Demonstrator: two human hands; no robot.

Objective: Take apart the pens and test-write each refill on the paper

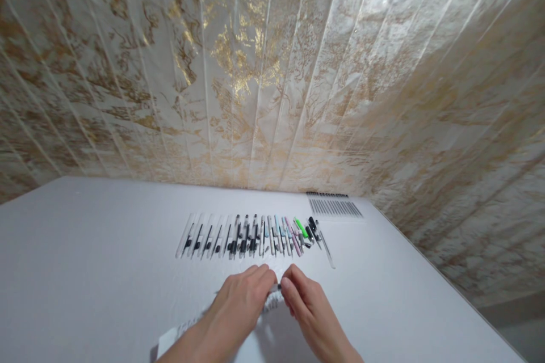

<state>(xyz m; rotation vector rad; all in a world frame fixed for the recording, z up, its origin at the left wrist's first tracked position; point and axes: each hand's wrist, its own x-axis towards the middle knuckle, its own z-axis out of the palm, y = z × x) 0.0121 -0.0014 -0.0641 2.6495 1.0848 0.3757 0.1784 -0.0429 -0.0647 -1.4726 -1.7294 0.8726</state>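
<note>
My left hand (pixel 249 292) and my right hand (pixel 304 300) are close together over the near middle of the table. Between their fingertips is a pen (pixel 275 288), with a clear barrel part on the left and a dark piece at the right fingers. Both hands are closed on it; most of the pen is hidden by the fingers. Below the hands lies a white sheet of paper (pixel 168 340) with dark handwriting, partly covered by my forearms. Just beyond the hands, a row of disassembled pens (pixel 208 236) lies side by side, with clear barrels, dark refills and small black parts.
Toward the row's right end are pastel pens (pixel 293 236), a bright green piece (pixel 301 228), black caps (pixel 313 223) and a thin clear tube (pixel 327 249). A neat set of thin dark sticks (pixel 336 207) lies at the back right. A gold-patterned curtain (pixel 238 79) hangs behind the white table (pixel 85 249).
</note>
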